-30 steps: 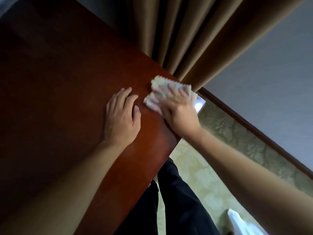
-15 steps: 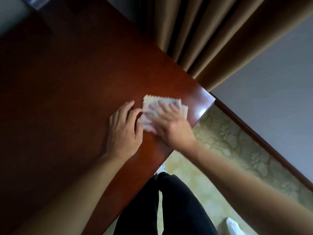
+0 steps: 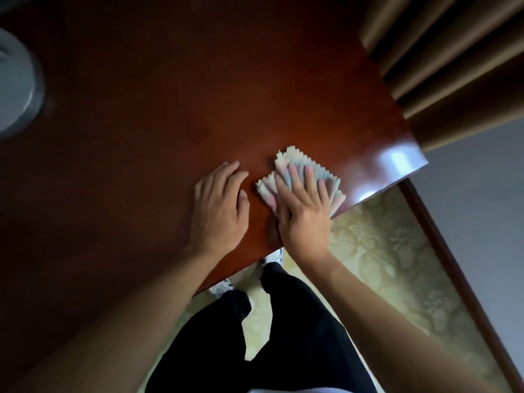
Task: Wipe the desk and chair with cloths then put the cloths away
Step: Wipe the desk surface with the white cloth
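Observation:
A dark reddish wooden desk [image 3: 170,114] fills the upper left of the view. Near its right front corner lies a small pale cloth [image 3: 286,167] with zigzag edges and faint pastel colours. My right hand [image 3: 303,205] lies flat on top of the cloth, fingers spread, pressing it onto the desk close to the front edge. Just left of the cloth, my left hand [image 3: 219,209] rests palm down on the bare wood, holding nothing. The chair is not in view.
Brown curtains [image 3: 442,61] hang behind the desk's right end. A grey-white rounded object [image 3: 14,86] sits at the desk's far left. Below the desk edge are patterned carpet [image 3: 391,251], a dark skirting board [image 3: 459,279], a pale wall and my dark-trousered legs [image 3: 283,336].
My right hand has slid the cloth back from the desk's right corner toward the front edge. The left hand has stayed flat beside it. The camera has tilted, showing more of the desk.

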Motion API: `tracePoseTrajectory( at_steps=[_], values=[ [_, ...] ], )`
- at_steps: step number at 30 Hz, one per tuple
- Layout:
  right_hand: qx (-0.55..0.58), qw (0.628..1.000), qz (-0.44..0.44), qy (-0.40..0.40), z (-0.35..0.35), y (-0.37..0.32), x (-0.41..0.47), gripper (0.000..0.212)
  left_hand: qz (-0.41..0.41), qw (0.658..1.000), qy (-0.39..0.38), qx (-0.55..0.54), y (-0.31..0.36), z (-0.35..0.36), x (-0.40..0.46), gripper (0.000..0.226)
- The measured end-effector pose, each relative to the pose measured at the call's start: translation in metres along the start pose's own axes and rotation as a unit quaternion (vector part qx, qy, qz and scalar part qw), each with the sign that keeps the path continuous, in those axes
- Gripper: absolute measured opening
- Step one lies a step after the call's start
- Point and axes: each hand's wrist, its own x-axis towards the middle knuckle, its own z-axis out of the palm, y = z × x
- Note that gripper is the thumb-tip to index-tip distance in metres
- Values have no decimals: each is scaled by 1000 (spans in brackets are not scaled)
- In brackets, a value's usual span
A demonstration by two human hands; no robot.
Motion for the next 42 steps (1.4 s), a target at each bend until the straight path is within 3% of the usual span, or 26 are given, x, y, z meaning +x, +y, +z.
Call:
tracePoseTrajectory(
  at_steps=[6, 12, 21, 25, 28, 32, 37, 42],
  values=[
    [30, 994, -98, -37, 36, -80, -28, 34, -22, 1000, 14, 14, -45, -33, -59, 33],
    [49, 973, -218, -55, 87, -200, -69, 32, -140, 986, 84, 25, -130, -88, -143, 29],
    [94, 886, -408, -199, 186, -445, -196, 35, -334, 932, 118, 80, -308, -191, -353, 31],
    [87, 843, -482, -222, 215, -512, -221, 37, -393, 905, 139, 86, -351, -212, -416, 37],
    [80, 831, -500, -233, 232, -549, -218, 40, -414, 896, 133, 88, -374, -220, -439, 47],
    [57, 848, -480, -219, 244, -573, -195, 46, -425, 895, 114, 73, -387, -229, -429, 60],
    [37, 865, -449, -220, 245, -576, -172, 49, -430, 889, 156, 19, -388, -236, -405, 51],
    [12, 829, -482, -282, 253, -614, -152, 61, -516, 842, 157, -6, -393, -227, -435, 49]
  ],
)
